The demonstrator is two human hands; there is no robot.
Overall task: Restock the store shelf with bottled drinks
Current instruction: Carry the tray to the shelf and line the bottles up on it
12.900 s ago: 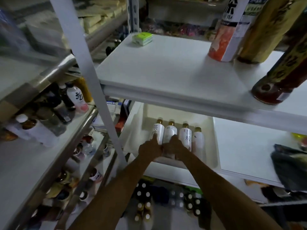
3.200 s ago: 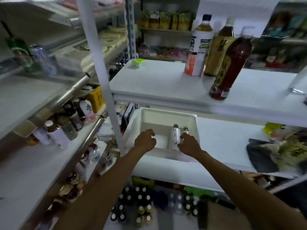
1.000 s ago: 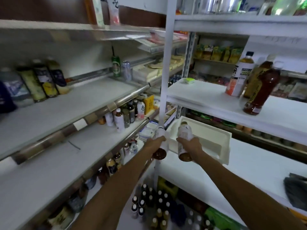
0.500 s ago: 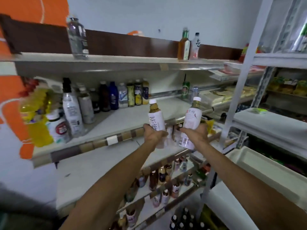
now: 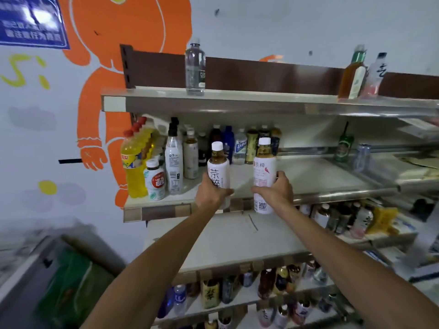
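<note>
**Head view**

- The left grip (image 5: 210, 194), a bare hand at centre frame, has its fingers and thumb curled round the lower body of the left tea bottle (image 5: 218, 166).
- The right grip (image 5: 276, 191), also a bare hand, wraps the mid-body of the right tea bottle (image 5: 264, 172).
- Both bottles are upright, side by side and apart. They are held in front of the front edge of the middle shelf (image 5: 320, 176), not standing on it.
- Each bottle is cylindrical with a white screw cap, and its clear neck shows amber liquid.
- Each has a white full-length sleeve with black characters. The right one also carries pink-red print and a QR code near its base.
- The middle shelf is a pale flat board with a shiny metal front strip.
- Its left end is crowded:
  - yellow drink bottles (image 5: 134, 162) with red caps;
  - a small white bottle (image 5: 155, 181) with a red label;
  - a tall clear bottle (image 5: 174, 162) with a black cap;
  - dark, blue and clear bottles behind, too dim to tell their contents.
- At centre right of the frame a green can (image 5: 343, 148) stands near a silvery can (image 5: 361, 157).
- The top shelf (image 5: 237, 103) has a brown back panel. It carries a clear water bottle (image 5: 195, 67) at upper centre.
- At upper right it carries an amber bottle (image 5: 352, 74) with a green cap, just beside a pale bottle (image 5: 376, 74).
- The lower shelf (image 5: 225, 241) is a smooth pale board. Below it stand rows of assorted bottles, blurred.
- The wall at upper left bears a painted orange figure (image 5: 114, 32).
</note>
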